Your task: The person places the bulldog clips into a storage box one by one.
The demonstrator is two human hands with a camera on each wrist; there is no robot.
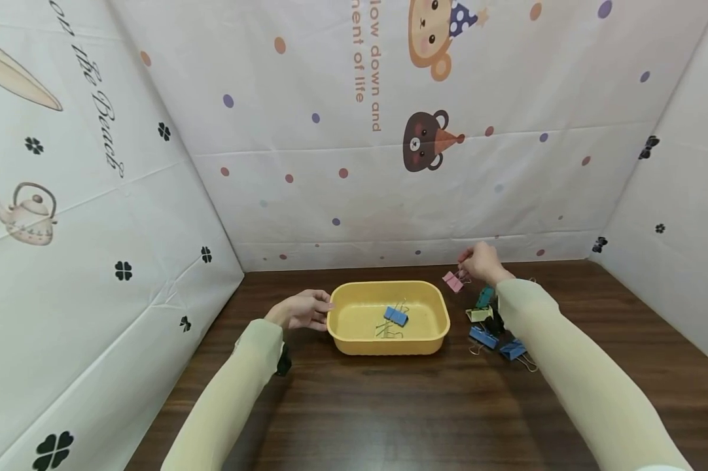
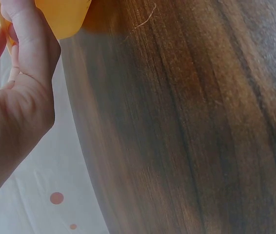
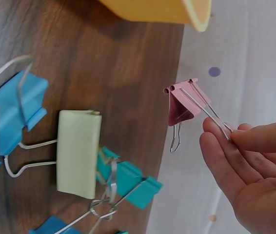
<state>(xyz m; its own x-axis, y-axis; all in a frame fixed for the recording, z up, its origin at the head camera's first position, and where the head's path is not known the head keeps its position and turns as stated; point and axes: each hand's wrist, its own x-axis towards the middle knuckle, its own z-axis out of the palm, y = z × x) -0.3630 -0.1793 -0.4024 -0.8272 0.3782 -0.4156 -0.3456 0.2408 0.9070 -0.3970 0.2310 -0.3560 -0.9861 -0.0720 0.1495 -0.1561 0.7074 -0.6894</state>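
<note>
A pink binder clip (image 3: 189, 102) hangs by one wire handle from my right hand (image 3: 260, 161), pinched between thumb and fingertips. In the head view that pink clip is just right of the yellow tray (image 1: 389, 348), raised near the back of the table. My left hand (image 1: 303, 309) grips the tray's left rim, its thumb over the edge; the left wrist view shows the yellow rim between thumb and fingers. Inside the tray lie a blue binder clip (image 1: 396, 316) and a clip with wire handles (image 1: 387, 331) whose body blends with the yellow.
Beneath my right forearm is a group of binder clips: a pale yellow one (image 3: 78, 153), a teal one (image 3: 130, 180), a black one partly hidden, and blue ones (image 3: 16, 107). Printed white sheets (image 1: 330, 196) stand behind and beside the brown wooden table (image 1: 377, 412).
</note>
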